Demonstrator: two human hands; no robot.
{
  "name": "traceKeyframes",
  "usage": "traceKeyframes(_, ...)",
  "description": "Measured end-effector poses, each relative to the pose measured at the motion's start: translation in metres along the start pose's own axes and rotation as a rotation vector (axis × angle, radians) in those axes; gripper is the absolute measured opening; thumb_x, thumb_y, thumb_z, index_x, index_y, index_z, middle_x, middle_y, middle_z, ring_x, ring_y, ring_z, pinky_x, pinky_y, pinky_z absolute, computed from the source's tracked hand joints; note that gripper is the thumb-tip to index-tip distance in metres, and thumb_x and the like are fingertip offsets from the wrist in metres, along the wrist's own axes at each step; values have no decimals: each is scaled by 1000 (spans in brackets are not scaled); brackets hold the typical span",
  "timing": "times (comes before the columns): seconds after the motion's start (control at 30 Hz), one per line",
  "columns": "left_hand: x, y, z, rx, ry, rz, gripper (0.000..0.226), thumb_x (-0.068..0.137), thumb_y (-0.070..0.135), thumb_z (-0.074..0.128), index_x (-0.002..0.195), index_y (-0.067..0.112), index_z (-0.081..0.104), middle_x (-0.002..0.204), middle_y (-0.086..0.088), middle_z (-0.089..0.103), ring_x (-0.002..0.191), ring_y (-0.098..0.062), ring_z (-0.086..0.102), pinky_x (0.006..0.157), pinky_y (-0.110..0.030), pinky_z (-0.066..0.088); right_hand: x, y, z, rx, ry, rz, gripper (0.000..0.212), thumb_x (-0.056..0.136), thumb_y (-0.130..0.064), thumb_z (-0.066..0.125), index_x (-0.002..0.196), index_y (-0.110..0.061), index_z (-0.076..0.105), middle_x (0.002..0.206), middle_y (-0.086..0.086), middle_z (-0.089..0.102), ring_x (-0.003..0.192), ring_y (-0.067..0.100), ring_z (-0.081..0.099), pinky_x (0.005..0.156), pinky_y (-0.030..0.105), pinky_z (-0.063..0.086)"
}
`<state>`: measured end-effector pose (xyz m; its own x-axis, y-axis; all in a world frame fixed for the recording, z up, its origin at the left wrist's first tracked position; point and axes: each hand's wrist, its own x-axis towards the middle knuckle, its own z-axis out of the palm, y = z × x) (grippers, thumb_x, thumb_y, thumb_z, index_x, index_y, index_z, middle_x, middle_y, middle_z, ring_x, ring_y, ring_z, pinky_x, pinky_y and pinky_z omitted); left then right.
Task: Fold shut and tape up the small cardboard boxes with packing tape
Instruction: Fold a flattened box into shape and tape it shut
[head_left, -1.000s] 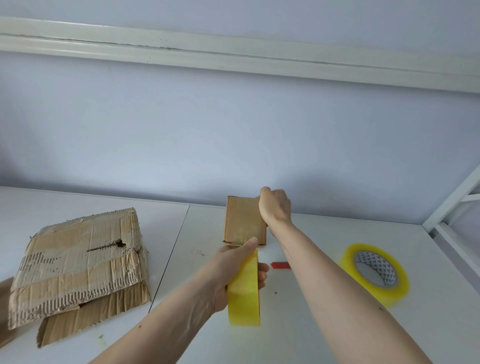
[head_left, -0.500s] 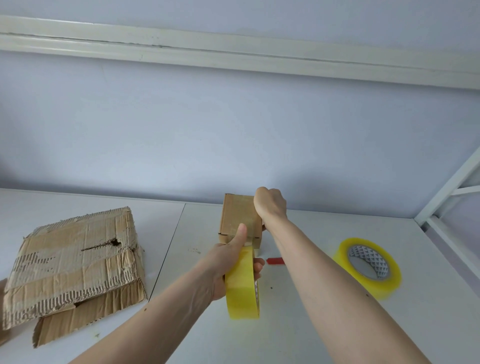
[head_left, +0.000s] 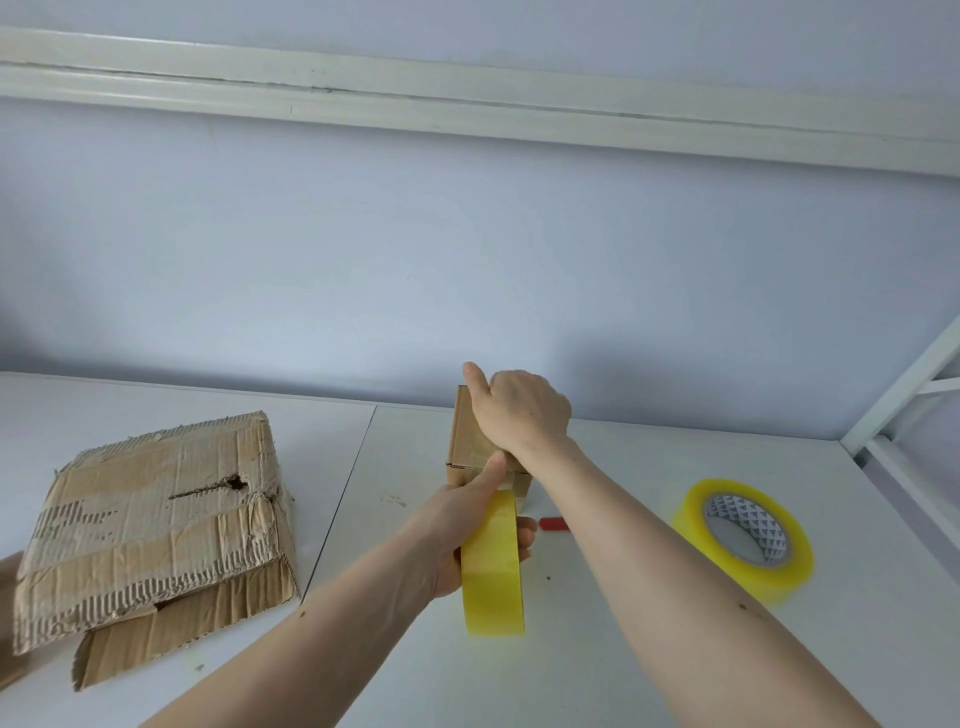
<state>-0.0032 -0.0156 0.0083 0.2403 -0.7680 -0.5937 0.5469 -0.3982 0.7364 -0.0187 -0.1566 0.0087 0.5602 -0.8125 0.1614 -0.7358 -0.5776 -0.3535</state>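
Taping step in hand, judging by the layout: small cardboard box (head_left: 475, 439) folded shut, standing on the white table (head_left: 623, 649) near the wall, just beyond both hands. Right hand (head_left: 524, 410) curled over the box's top right edge, gripping and steadying it, thumb raised. Left hand (head_left: 470, 525) wrapped round a yellow packing tape roll (head_left: 491, 566), thumb stretched up to the box's near edge, apparently pressing down the tape end; the strip itself too clear to make out.

Next, probably: roll drawn toward the body, tape kept taut and centred, box held from sliding.

Box long axis running away from the camera; roll on edge, hole facing sideways.

Nearby: spare tape roll (head_left: 745, 538) lying flat at right, torn corrugated cardboard (head_left: 150, 525) at left.
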Motion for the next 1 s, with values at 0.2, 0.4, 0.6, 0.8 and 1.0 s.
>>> traceKeyframes(0.2,-1,-4,-1,6,18,62,31,96,21,66,115,-3,60,74,-18,66,51,-21,63,54,-30,57,9,2,0,-31,-25,64,66,104,-56,18,63,-12,45,65,1,54,60,20,48,57,31,32)
traceKeyframes(0.4,6,-20,2,-39,132,259,40,94,25,71,118,14,41,76,-19,70,59,-26,67,66,-40,60,19,7,0,-28,-79,102,65,104,-55,18,68,-12,50,71,1,56,69,22,53,61,32,33)
traceKeyframes(0.6,4,-24,-6,-13,53,361,23,98,20,64,118,18,52,92,-19,70,68,-27,69,66,-38,59,29,7,0,25,-162,161,67,104,-57,13,83,-10,56,88,6,61,84,27,56,73,35,39)
traceKeyframes(0.8,6,-25,-8,-43,-14,342,25,98,17,64,119,19,50,93,-20,65,68,-30,67,71,-42,58,26,19,-23,498,-216,145,56,102,-58,22,123,-16,52,128,8,49,129,28,42,102,44,36)
traceKeyframes(1.0,5,-26,-11,-76,-26,347,26,99,15,62,120,17,48,92,-21,63,67,-30,66,73,-43,55,-9,89,-35,471,3,172,31,92,-27,54,84,1,63,82,8,71,83,27,67,76,36,52)
